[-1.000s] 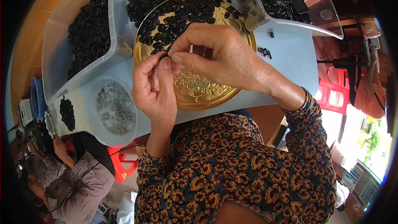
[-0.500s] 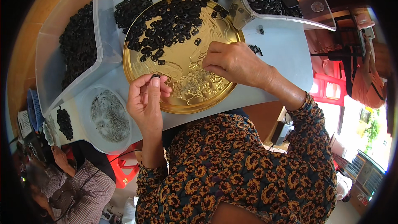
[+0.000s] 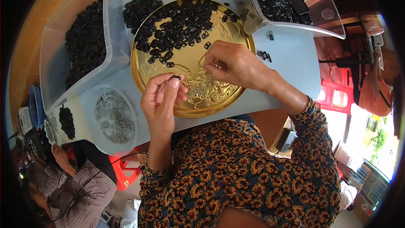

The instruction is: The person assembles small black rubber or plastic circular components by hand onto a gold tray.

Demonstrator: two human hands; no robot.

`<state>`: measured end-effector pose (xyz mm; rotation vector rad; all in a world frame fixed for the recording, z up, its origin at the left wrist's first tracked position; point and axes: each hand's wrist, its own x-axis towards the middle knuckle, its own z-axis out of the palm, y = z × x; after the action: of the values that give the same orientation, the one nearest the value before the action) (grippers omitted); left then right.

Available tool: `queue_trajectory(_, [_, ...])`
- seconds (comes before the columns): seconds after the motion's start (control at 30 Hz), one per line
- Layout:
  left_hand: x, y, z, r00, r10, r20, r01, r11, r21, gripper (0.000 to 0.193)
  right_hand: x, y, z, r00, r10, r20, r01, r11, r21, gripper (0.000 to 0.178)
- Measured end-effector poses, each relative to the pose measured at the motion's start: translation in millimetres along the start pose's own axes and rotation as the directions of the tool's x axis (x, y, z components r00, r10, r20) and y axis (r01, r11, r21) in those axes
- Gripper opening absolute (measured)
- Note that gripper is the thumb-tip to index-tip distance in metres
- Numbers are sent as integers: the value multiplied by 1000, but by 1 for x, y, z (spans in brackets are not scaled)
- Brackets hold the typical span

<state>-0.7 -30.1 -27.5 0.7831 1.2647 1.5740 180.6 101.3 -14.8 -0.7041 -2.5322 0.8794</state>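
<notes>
A small black plastic piece point(image 3: 176, 77) is pinched between the thumb and fingers of my left hand point(image 3: 159, 101), above the near left part of a round gold tray point(image 3: 198, 112). My right hand point(image 3: 239, 64) hovers over the tray's right side, thumb and fingertips closed together; whatever they hold is too small to make out. Beneath and between the hands, small shiny metal bits point(image 3: 204, 91) lie scattered on the embossed tray. Many loose black pieces point(image 3: 181, 23), with holes in them, cover its far left part.
Clear plastic bins of black pieces stand left point(image 3: 107, 38) and right point(image 3: 291, 26). A heap of black pieces point(image 3: 139, 10) lies beside the tray. A shallow oval dish point(image 3: 110, 120) holds metal bits. A few joined black pieces point(image 3: 264, 55) lie right. Another person point(image 3: 90, 185) sits lower left.
The whole view has shifted slightly, so the tray sits a little further right. My left hand keeps its grip on the black piece. My right fingers have turned a little, still pinched.
</notes>
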Motion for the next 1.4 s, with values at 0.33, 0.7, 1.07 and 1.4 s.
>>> queue_trajectory(0.33, [6,5,7,992,-57,111,84,963,-256,13,14,-36,-3,938,290,192,-307,433,847,9])
queue_trajectory(0.7, [9,8,2,994,34,102,-32,999,-13,17,17,-31,-5,965,194,175,-258,603,755,22])
queue_trajectory(1.07, [11,9,3,983,70,168,-96,984,148,16,21,-31,-11,964,169,207,-263,736,624,26])
queue_trajectory(1.4, [13,1,10,993,72,95,-86,985,148,13,23,-43,1,957,277,92,-281,786,551,19])
